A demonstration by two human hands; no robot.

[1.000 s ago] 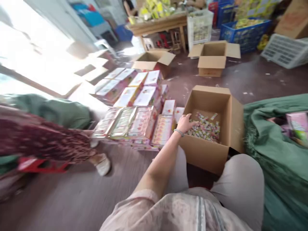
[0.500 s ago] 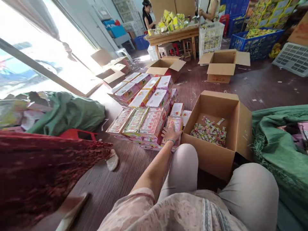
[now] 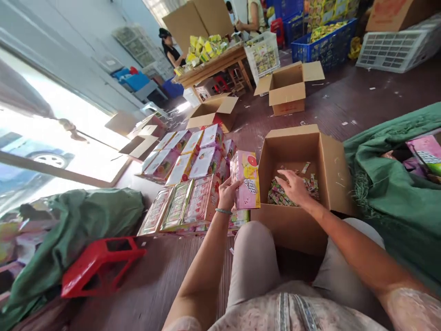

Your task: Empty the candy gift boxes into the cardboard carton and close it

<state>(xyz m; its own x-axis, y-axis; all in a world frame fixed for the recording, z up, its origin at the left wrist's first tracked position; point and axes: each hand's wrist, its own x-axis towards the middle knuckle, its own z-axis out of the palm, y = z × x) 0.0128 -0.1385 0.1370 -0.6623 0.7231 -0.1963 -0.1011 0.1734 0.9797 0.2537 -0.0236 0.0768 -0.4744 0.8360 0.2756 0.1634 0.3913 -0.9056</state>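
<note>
The left hand (image 3: 227, 194) has lifted a pink box (image 3: 250, 186), gripping its side; the right hand (image 3: 296, 187), loosely spread, has entered over packets (image 3: 278, 196) in the carton (image 3: 291, 230).

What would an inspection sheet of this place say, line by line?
Surface: dark floor, scraps scattered on it.
Things: pink-and-yellow box; open carton with small sachets inside; stacked packs left of the carton.
Clutter: red stool; green sack beside the carton.
Hands: left hand grips the box; right hand is open over the sachets, nothing seen in it.
Cables: nothing seen.
Surroundings: blue crate; wooden table heaped with yellow packs, people near it.
</note>
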